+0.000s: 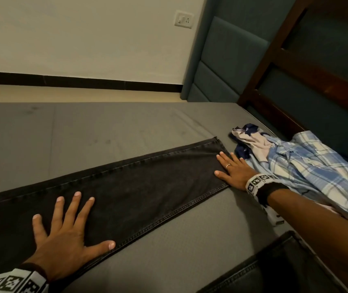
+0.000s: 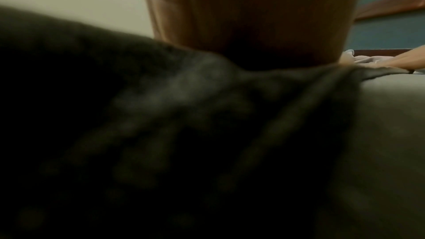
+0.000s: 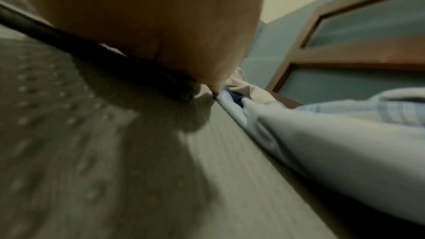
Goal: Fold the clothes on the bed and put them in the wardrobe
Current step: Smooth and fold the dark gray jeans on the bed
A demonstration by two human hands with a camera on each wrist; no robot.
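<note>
Head view: black jeans (image 1: 126, 187), dark washed denim with visible seam stitching, laid flat in a long strip across the grey bed (image 1: 84, 127), hem end toward the headboard (image 1: 296, 81). Left hand (image 1: 63, 240), fingers spread and straight, palm pressed flat on the jeans; it holds nothing. Right hand (image 1: 232, 168), fingers straight, flat on the hem end, a ring on one finger. Just beside it, an unfolded heap: blue plaid shirt (image 1: 308, 166) and a white-and-navy garment (image 1: 251, 142). A second dark denim piece (image 1: 274, 269) at the near edge of the bed.

Left wrist view: dark and blurred; left hand (image 2: 253, 15) palm down on the jeans (image 2: 161, 115); right hand (image 2: 391, 63) far off at the hem.

Right wrist view: blurred; right hand (image 3: 149, 15) on the jeans' edge (image 3: 115, 57), the bed (image 3: 207, 170) below, plaid shirt (image 3: 345, 134) alongside. Fingers not visible here.
</note>
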